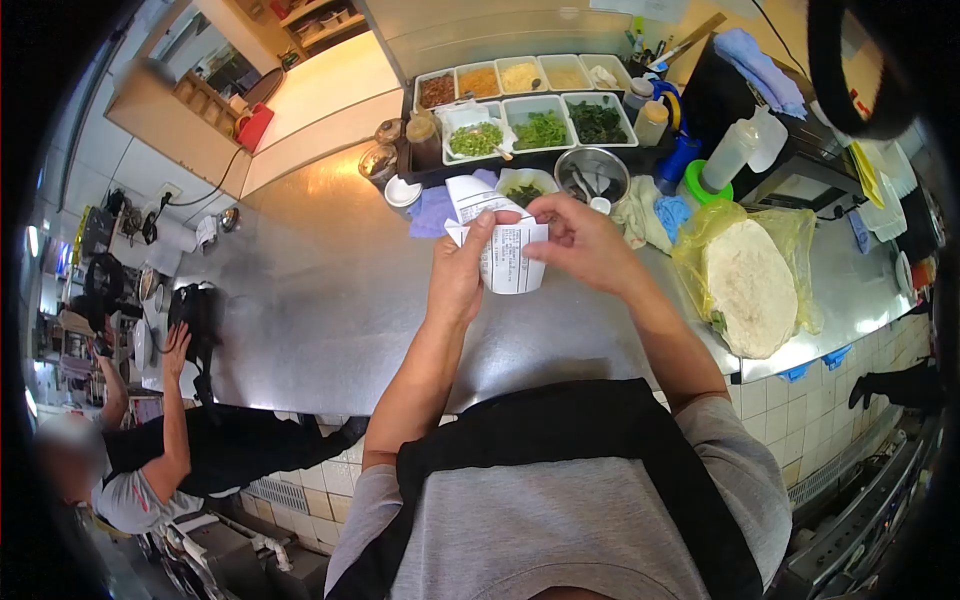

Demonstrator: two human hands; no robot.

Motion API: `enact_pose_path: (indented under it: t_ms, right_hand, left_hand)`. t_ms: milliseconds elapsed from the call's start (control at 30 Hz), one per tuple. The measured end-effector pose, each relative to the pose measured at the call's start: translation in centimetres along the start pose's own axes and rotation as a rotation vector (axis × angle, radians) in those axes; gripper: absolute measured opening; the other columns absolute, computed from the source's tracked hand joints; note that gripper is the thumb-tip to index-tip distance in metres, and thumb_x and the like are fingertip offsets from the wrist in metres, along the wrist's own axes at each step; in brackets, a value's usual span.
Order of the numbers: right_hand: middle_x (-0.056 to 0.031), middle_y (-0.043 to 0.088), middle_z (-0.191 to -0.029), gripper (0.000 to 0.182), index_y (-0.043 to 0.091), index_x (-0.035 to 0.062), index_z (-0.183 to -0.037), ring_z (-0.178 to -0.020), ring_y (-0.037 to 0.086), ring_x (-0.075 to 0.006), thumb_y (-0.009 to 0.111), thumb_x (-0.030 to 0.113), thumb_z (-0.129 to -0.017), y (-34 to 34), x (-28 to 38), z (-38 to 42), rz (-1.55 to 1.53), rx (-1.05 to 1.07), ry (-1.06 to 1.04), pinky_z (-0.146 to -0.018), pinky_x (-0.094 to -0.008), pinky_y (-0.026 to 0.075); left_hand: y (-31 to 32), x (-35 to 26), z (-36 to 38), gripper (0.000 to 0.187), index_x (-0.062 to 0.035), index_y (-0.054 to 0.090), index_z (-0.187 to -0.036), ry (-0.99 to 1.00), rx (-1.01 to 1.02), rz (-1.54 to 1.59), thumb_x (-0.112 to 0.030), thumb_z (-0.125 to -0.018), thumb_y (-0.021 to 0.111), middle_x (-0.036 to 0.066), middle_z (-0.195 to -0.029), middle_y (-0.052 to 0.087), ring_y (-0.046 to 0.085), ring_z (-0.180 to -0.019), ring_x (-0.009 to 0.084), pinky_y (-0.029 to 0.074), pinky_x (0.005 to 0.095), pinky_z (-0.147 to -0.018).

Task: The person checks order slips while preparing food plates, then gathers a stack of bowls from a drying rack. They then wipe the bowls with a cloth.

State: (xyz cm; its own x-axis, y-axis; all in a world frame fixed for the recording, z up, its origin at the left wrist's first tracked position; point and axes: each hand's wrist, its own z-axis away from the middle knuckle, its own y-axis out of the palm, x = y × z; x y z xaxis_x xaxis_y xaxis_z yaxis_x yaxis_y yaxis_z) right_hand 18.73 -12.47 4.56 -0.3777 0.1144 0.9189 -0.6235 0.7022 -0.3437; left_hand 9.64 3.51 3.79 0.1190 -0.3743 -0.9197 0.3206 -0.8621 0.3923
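Observation:
Printed paper slips (512, 265), like order receipts, are held up over the steel counter (330, 290). My left hand (462, 270) is closed on them, its thumb pressed across the front. At their right edge, my right hand (578, 235) has its fingers curled and pinches the paper. One slip stands up above my hands, while another hangs below with its print showing. Just behind the slips are a purple cloth (432, 212), a small bowl of greens (524, 186) and a metal bowl (592, 172) with utensils inside.
Topping trays (538, 130) line the back, flanked by sauce bottles (424, 140). To the right lie a yellow plastic bag (700, 240) with a large pale, flat item (752, 285), and a squeeze bottle (730, 155). A co-worker (150, 470) stands at left, one hand by a black bag (195, 325).

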Motion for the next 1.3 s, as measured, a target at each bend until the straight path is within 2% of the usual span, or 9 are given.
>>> enact_pose_path:
  t_ms: [167,333,533,600,833,933,1033,1200,1300]
  right_hand:
    - [-0.0014,0.056,-0.09,0.052,0.051,0.0077,-0.116,-0.07,0.053,-0.0095,0.077,0.012,-0.071,0.7,0.1,0.8,0.075,-0.168,-0.081,-0.062,-0.0238,0.047]
    - [-0.012,0.059,-0.073,0.025,0.059,0.0017,-0.092,-0.066,0.058,-0.0234,0.07,0.019,-0.078,-0.2,-1.3,1.5,0.182,-0.062,-0.112,-0.061,-0.0339,0.046]
    - [-0.0142,0.064,-0.082,0.019,0.06,0.0026,-0.095,-0.075,0.062,-0.0311,0.065,0.014,-0.081,-3.5,-2.8,2.1,0.36,-0.136,-0.315,-0.065,-0.0395,0.046]
    - [-0.0137,0.064,-0.084,0.018,0.06,0.0038,-0.096,-0.078,0.062,-0.0319,0.063,0.014,-0.082,-4.8,-1.7,3.0,0.376,-0.034,-0.104,-0.067,-0.0401,0.047]
    - [-0.012,0.064,-0.083,0.014,0.062,0.0082,-0.094,-0.076,0.062,-0.0299,0.062,0.016,-0.083,-4.5,-0.3,3.7,0.453,0.252,-0.293,-0.069,-0.0384,0.048]
    - [-0.0117,0.063,-0.08,0.011,0.062,0.0072,-0.09,-0.073,0.062,-0.0266,0.061,0.016,-0.083,-6.7,0.9,3.9,0.429,0.066,-0.122,-0.067,-0.0364,0.048]
    - [-0.0098,0.066,-0.079,0.023,0.064,0.0089,-0.08,-0.071,0.064,-0.026,0.063,0.031,-0.083,-11.8,-2.1,3.9,0.385,-0.786,0.145,-0.064,-0.0388,0.049]
    - [-0.015,0.064,-0.104,0.055,0.059,0.0073,-0.113,-0.098,0.062,-0.028,0.071,0.043,-0.073,-21.1,-12.2,4.2,1.058,-0.763,0.524,-0.083,-0.0388,0.049]
    - [-0.0173,0.059,-0.116,0.073,0.052,0.0055,-0.124,-0.112,0.055,-0.0298,0.074,0.048,-0.068,-22.1,-13.9,3.0,0.756,-0.529,0.594,-0.093,-0.0385,0.045]
  left_hand:
    - [0.4,1.1,0.1,0.035,0.0019,0.065,-0.101,0.079,-0.02,-0.085,-0.03,-0.094,0.053,0.009,-0.092,0.066,0.061,-0.081,0.0128,0.049,0.026,-0.074]
    - [0.4,1.6,0.4,0.032,0.0026,0.067,-0.096,0.126,-0.018,-0.171,-0.026,-0.095,0.052,0.007,-0.091,0.065,0.06,-0.081,0.013,0.047,0.0252,-0.074]
    - [-2.8,1.7,0.3,0.03,0.0015,0.07,-0.088,0.152,-0.035,-0.342,-0.024,-0.093,0.055,0.004,-0.085,0.063,0.053,-0.075,0.0097,0.04,0.0246,-0.071]
    - [-3.5,1.2,0.2,0.028,0.0016,0.07,-0.089,0.16,-0.082,-0.407,-0.023,-0.091,0.057,0.004,-0.085,0.063,0.054,-0.078,0.0105,0.042,0.0263,-0.072]
    - [1.9,-0.3,1.7,0.017,-0.0006,0.069,-0.092,0.438,0.412,-1.019,-0.014,-0.081,0.067,0.012,-0.082,0.065,0.061,-0.073,0.0237,0.045,0.0286,-0.071]
    - [1.7,0.7,2.5,0.016,0.0,0.068,-0.092,0.245,0.379,-0.997,-0.01,-0.079,0.068,0.014,-0.082,0.065,0.061,-0.069,0.0264,0.046,0.0289,-0.065]
    - [-0.4,0.8,3.2,0.016,0.0004,0.068,-0.093,0.235,0.288,-1.009,-0.01,-0.08,0.067,0.013,-0.082,0.065,0.062,-0.069,0.0242,0.047,0.0293,-0.062]
    - [-2.9,0.7,4.7,0.017,-0.0007,0.069,-0.095,0.074,0.199,-0.943,-0.011,-0.082,0.066,0.012,-0.085,0.067,0.062,-0.073,0.0177,0.048,0.0287,-0.067]
    - [-3.6,1.2,5.3,0.017,-0.0012,0.07,-0.094,0.01,0.172,-0.915,-0.013,-0.083,0.067,0.011,-0.086,0.067,0.062,-0.075,0.0161,0.048,0.0287,-0.069]
